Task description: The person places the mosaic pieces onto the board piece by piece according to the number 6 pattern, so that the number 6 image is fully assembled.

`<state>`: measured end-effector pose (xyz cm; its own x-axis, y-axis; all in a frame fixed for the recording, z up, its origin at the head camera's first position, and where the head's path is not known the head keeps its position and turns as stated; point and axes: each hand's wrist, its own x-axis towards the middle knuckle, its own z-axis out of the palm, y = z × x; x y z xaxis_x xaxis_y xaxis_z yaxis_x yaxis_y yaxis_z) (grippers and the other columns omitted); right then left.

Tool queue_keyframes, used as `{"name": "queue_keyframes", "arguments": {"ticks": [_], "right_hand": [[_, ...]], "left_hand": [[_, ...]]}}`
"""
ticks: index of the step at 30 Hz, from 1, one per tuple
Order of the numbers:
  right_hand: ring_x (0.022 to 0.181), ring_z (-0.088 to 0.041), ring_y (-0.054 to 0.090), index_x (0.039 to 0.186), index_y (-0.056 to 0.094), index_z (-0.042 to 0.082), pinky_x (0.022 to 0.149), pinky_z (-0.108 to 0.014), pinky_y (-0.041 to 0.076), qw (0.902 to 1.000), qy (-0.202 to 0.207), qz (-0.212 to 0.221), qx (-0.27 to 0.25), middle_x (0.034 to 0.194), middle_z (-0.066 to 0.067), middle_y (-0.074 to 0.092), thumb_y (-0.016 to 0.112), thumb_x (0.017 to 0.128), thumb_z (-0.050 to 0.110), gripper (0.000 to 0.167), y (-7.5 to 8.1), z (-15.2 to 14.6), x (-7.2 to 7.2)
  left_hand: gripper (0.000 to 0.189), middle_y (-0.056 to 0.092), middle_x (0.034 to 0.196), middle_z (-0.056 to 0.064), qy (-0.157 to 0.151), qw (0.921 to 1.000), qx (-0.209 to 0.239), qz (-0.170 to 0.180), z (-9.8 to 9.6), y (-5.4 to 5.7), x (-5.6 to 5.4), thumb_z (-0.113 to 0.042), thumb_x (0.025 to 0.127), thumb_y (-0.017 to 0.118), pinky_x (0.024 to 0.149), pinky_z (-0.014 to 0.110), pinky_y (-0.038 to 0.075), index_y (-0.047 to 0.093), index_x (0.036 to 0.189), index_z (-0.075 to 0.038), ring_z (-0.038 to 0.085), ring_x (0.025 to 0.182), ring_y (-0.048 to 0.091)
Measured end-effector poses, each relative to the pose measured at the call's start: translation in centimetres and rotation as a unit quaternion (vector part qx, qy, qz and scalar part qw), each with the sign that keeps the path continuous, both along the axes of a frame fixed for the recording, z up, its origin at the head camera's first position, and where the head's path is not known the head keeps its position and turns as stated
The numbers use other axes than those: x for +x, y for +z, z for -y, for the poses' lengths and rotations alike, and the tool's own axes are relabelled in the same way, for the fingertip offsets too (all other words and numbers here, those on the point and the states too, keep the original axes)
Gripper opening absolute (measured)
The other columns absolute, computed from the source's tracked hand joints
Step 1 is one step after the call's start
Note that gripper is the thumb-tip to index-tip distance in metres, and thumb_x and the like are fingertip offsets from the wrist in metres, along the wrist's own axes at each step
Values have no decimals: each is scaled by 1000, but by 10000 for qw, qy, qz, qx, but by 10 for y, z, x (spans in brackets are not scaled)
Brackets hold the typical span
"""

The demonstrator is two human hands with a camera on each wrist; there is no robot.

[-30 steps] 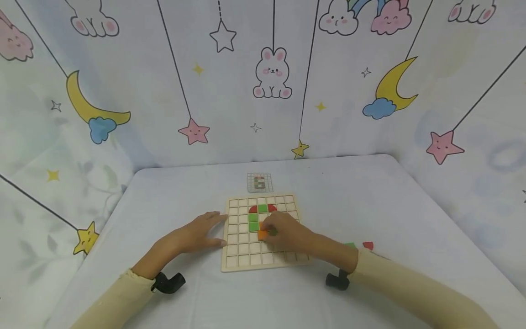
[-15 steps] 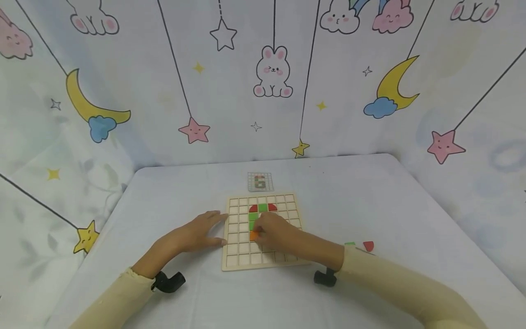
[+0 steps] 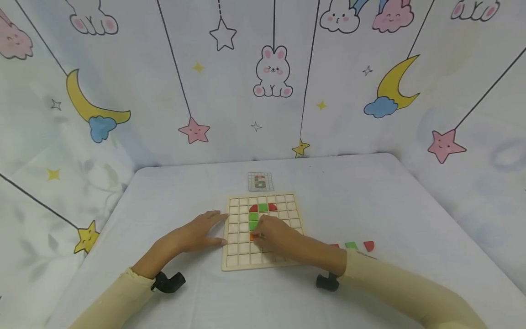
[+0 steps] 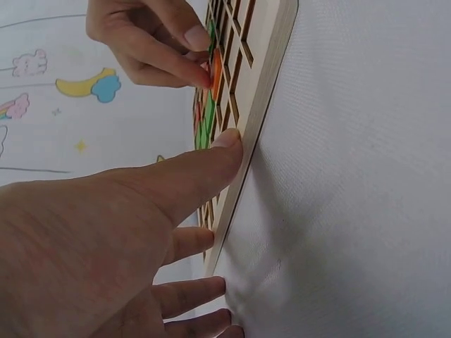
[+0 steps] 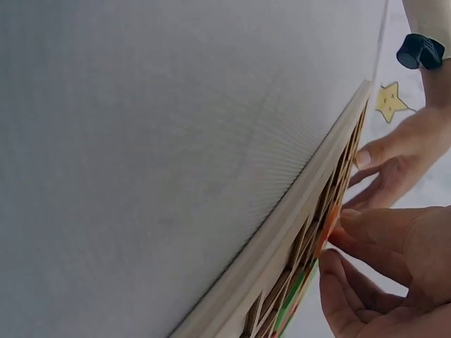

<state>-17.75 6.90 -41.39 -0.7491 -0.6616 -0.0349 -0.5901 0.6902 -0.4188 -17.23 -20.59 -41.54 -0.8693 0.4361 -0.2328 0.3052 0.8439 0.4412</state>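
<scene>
A square wooden grid board [image 3: 242,260] lies on the white cloth, with green tiles [image 3: 253,225] and red rounded corner tiles [image 3: 272,207] set in its cells. My right hand [image 3: 277,233] reaches over the board; its curled fingertips are at an orange tile [image 3: 252,236] in the cell below the green column. In the left wrist view, a sliver of green [image 4: 213,34] shows at the right thumb, beside the orange tile. My left hand [image 3: 199,232], fingers spread, rests thumb and fingertips against the board's left edge. The right hand hides the cells beneath it.
Behind the board lies a small gridded pattern card [image 3: 260,182] showing a figure like a 6. Loose tiles lie right of the board near the right forearm, including a green tile [image 3: 351,245] and a red tile [image 3: 369,246]. A cartoon-printed curtain [image 3: 230,100] stands behind.
My right hand has moved left, bringing the orange tile from the middle of the board to the cell below the green column. The left hand has stayed at the board's edge.
</scene>
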Motion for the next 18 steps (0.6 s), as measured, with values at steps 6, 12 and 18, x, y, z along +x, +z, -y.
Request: {"name": "queue_keyframes", "arguments": {"ticks": [6,12,18], "right_hand": [[99,-8,62,115,83,12,87,-27,56,9976,-119,182,-664,105,7,71,74,100,15,18,1,-20,-3],[102,-10,65,115,80,17,93,-33,58,9879,-772,681,-1163,107,11,71,73,100,18,17,7,-61,-6],[109,-17,70,118,78,15,99,-42,60,9796,-1275,762,-1355,113,5,74,72,101,21,20,12,-118,-13]], "left_hand": [[79,33,166,29,16,10000,-64,-9,-1,0,0,-43,99,74,122,66,33,40,162,-7,50,154,32],[79,34,165,29,33,10000,-32,-29,-2,2,2,-43,99,74,121,65,34,41,161,-8,49,153,33],[78,34,165,30,-10,10000,63,-32,-3,3,4,-41,100,74,121,65,34,41,161,-6,50,153,33]]}}
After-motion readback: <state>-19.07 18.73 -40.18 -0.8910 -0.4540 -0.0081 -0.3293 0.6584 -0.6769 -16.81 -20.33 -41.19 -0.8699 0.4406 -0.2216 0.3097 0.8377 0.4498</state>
